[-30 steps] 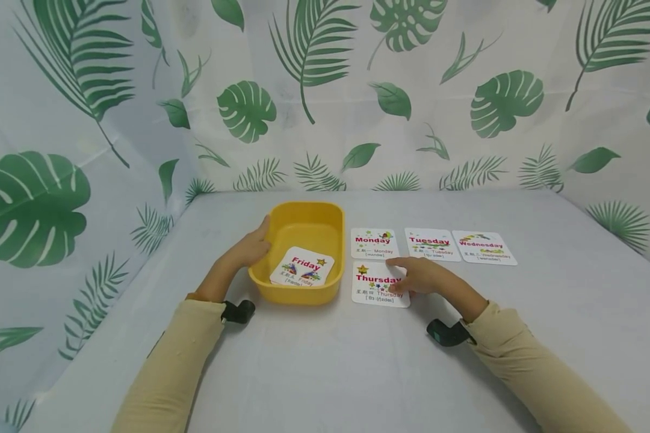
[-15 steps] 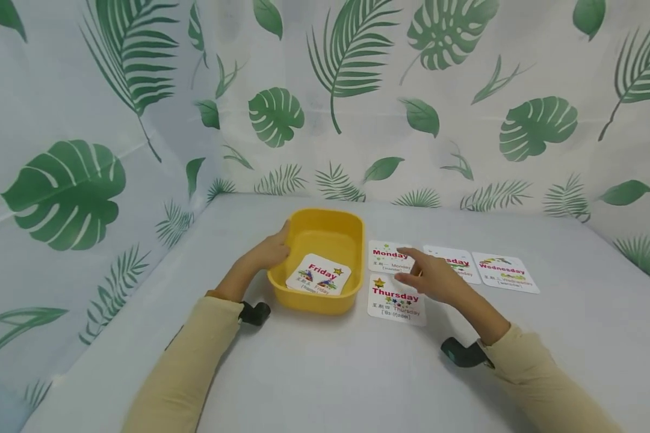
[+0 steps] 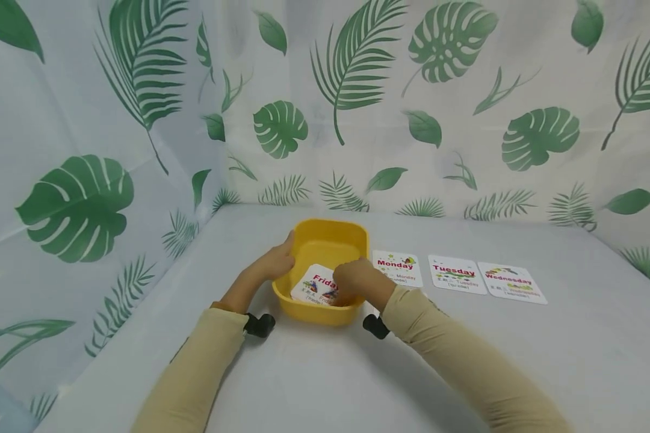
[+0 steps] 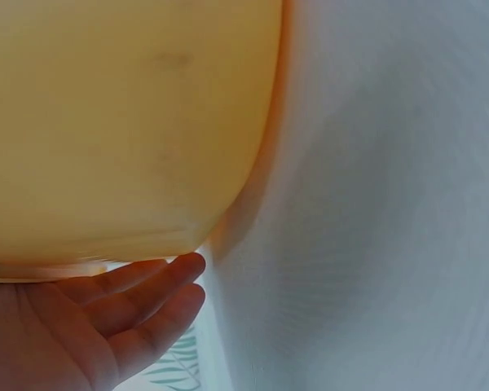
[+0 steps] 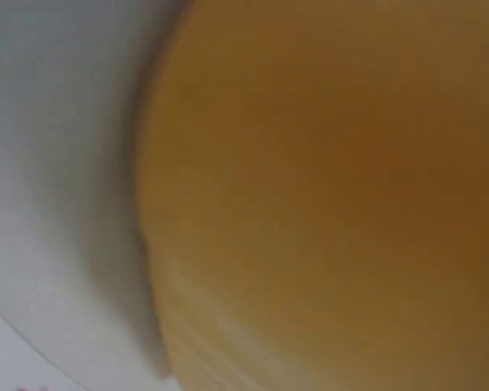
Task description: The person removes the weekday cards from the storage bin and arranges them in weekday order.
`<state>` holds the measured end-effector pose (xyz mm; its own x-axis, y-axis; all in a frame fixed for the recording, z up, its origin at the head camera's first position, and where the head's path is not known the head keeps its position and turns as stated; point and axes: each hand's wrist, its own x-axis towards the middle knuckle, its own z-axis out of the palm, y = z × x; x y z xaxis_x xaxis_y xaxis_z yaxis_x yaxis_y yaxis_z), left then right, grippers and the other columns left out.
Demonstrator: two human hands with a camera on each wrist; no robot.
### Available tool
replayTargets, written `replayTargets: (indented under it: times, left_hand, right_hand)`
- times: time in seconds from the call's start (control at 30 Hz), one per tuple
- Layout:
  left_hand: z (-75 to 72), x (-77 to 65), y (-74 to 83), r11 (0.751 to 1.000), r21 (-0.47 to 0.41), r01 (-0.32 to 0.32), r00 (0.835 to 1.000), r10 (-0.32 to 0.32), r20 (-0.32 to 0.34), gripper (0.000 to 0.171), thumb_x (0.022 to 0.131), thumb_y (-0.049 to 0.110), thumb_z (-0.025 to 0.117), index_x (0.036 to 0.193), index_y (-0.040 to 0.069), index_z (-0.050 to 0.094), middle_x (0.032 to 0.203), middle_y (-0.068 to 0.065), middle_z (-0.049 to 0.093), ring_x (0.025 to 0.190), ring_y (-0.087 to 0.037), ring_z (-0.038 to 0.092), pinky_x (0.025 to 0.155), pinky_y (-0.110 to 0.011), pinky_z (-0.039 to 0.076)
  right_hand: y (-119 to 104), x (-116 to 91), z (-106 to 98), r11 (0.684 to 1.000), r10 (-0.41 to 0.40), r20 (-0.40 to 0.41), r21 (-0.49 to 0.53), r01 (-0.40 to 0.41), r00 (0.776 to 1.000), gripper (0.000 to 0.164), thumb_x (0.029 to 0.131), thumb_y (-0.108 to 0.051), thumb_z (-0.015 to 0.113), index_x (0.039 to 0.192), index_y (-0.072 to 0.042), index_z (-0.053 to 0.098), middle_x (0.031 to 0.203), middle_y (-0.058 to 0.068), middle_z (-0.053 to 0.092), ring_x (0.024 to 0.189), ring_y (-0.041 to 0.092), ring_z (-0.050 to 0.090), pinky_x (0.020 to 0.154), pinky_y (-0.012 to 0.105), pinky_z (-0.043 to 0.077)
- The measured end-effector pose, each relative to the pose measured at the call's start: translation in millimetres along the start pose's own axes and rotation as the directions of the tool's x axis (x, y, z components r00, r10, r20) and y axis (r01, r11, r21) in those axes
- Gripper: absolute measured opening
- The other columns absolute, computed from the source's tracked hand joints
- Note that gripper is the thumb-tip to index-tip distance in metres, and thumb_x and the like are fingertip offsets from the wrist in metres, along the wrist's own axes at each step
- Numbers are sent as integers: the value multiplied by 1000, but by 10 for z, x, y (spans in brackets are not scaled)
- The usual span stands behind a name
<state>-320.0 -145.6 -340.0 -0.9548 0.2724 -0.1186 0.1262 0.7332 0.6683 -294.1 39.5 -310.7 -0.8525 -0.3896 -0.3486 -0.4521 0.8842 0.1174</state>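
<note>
A yellow plastic bin (image 3: 330,231) stands on the table, with a Friday word card (image 3: 311,287) lying in its near end. My left hand (image 3: 275,260) holds the bin's left rim, thumb over the edge. In the left wrist view its fingers (image 4: 151,314) lie along the outside of the bin wall (image 4: 130,130). My right hand (image 3: 360,279) reaches over the right rim, fingers bent down onto the Friday card's right side. Its fingertips are hidden, so I cannot tell whether they grip the card. The right wrist view is filled by the bin's outer wall (image 5: 310,204).
Right of the bin, the Monday card (image 3: 396,269), Tuesday card (image 3: 457,275) and Wednesday card (image 3: 511,282) lie in a row. The Thursday card is almost wholly hidden beneath my right forearm. A leaf-patterned curtain (image 3: 379,120) rises behind the table (image 3: 314,385).
My right hand has lifted off the Thursday card and swung left into the bin, onto the Friday card. The left hand stays at the rim; the head view has shifted a little.
</note>
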Motion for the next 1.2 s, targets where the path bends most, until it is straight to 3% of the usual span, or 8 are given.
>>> replayTargets:
  times: [0.1,0.2,0.37,0.53,0.73,0.87,1.03,1.2]
  left_hand:
    - [12,-9,15,1000,15,-8,1000,8,-11,69,89,6,32,146,5,-7,152,-15,9,120,-29,42,98,-40,35]
    - [0,-21,25,999,37,-20,999,21,-33,68,88,5,32,146,3,-5,152,-16,9,128,-28,35,104,-41,29]
    - [11,-32,36,999,41,-13,1000,14,-26,68,90,5,32,145,3,-6,152,-15,6,136,-27,24,110,-42,21]
    - [18,-31,43,999,50,4,1000,-3,-26,66,92,7,31,146,4,-8,153,-14,5,138,-28,18,111,-43,18]
    - [36,-12,26,998,60,-8,1000,10,-25,66,92,7,30,146,4,-8,152,-17,13,126,-31,40,101,-43,33]
    - [77,-6,5,999,37,-12,1000,13,-19,69,89,5,31,146,4,-9,152,-16,13,131,-31,33,105,-44,29]
    - [107,13,-3,999,28,-29,999,30,-15,72,87,4,33,146,4,-9,152,-16,12,131,-32,34,104,-44,30]
    - [42,-11,20,999,35,16,1000,-15,-10,69,89,6,31,146,6,-9,153,-15,11,98,-28,53,81,-34,42]
  right_hand:
    - [1,47,79,1000,-7,-47,4,8,999,47,74,-47,69,101,-10,63,80,1,59,81,19,50,97,40,32]
    - [19,54,84,999,-19,-108,42,24,994,66,71,-46,71,119,-5,55,105,10,60,94,23,51,100,43,32]
    - [49,55,101,971,3,-180,237,41,984,95,68,-36,78,144,-11,27,135,18,33,93,29,50,87,38,44]
    - [119,43,134,868,41,-325,480,128,945,84,72,-11,75,143,-21,31,123,14,34,77,23,49,70,27,49]
    - [300,28,216,791,-38,-523,505,346,852,72,79,-2,66,140,-25,38,101,12,55,67,18,48,60,23,44]
    - [374,11,301,737,-50,-607,513,440,793,62,83,-3,61,139,-19,40,87,10,61,64,16,50,57,22,42]
    - [426,-43,360,667,29,-627,592,452,779,57,88,-9,56,141,-20,37,85,9,59,64,17,50,57,23,43]
    - [538,-171,357,509,94,-607,710,486,789,57,92,-11,51,143,-26,31,97,13,59,78,22,56,66,27,46]
